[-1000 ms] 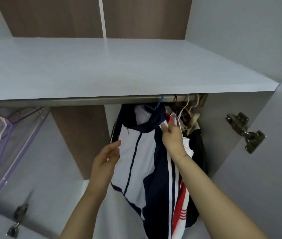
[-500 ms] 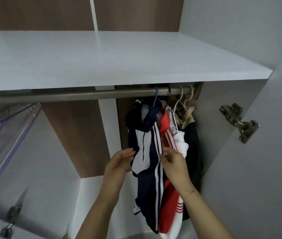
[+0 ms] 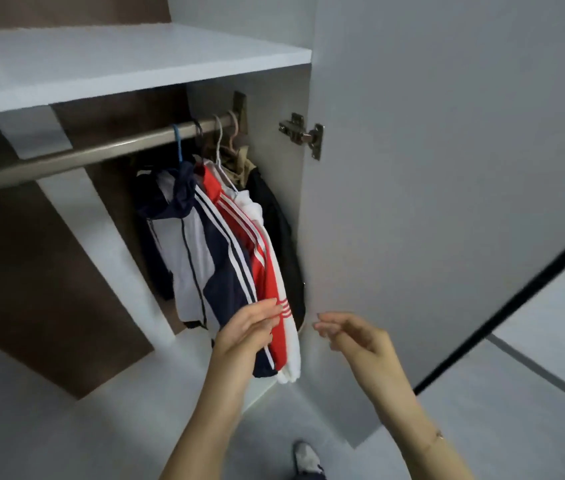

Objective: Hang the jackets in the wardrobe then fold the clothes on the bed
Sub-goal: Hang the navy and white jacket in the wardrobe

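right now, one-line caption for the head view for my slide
Left hand brushes the navy-and-white jacket hanging on the wardrobe rail; right hand hovers open beside it.

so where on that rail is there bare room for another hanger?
Bare rail runs left of the blue hanger, under the white shelf. Crowded at the right end: navy-white jacket, red-striped jacket and dark garments bunch against the side panel.

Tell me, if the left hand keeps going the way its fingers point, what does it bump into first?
Probably the red and white jacket. The left hand has straight fingers pointing up and right, their tips already at its striped hem. Depth is hard to judge, so they may be touching it.
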Tool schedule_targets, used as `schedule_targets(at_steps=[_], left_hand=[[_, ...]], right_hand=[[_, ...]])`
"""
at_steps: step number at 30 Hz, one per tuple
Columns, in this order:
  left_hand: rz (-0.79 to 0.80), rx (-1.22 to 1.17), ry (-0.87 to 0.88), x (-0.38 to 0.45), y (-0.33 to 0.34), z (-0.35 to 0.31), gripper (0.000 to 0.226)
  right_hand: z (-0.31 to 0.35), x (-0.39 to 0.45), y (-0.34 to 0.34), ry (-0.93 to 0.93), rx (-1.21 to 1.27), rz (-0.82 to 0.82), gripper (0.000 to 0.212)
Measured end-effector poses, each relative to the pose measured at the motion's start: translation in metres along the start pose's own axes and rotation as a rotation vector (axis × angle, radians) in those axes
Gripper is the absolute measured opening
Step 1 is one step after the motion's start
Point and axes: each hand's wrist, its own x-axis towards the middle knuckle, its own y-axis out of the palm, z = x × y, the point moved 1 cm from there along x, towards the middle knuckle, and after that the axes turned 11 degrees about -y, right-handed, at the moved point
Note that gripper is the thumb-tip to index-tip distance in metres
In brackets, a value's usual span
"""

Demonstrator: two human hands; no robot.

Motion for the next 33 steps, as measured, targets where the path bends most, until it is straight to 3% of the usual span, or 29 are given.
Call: schedule_targets(at_steps=[7, 20, 27, 33], left_hand=[[0.350, 0.093, -0.077, -0.061, 0.087, 0.048, 0.030], [1.034, 0.424, -0.223, -0.221, 0.335, 0.143, 0.026], [1.245, 0.578, -0.300, -0.358, 0.469, 0.242, 0.028], [1.326, 0.698, -0.367, -0.461, 0.572, 0.321, 0.028]], right_hand=[[-0.004, -0.125, -0.079, 0.141, 0.020, -0.368, 0.022], [0.002, -0.391, -0.259, 0.168, -0.017, -1.080, 0.027], [0.000, -0.564, -0.362, 0.187, 0.002, -1.358, 0.029], [-0.021, -0.693, -0.450, 0.311, -0.003, -1.480, 0.024]])
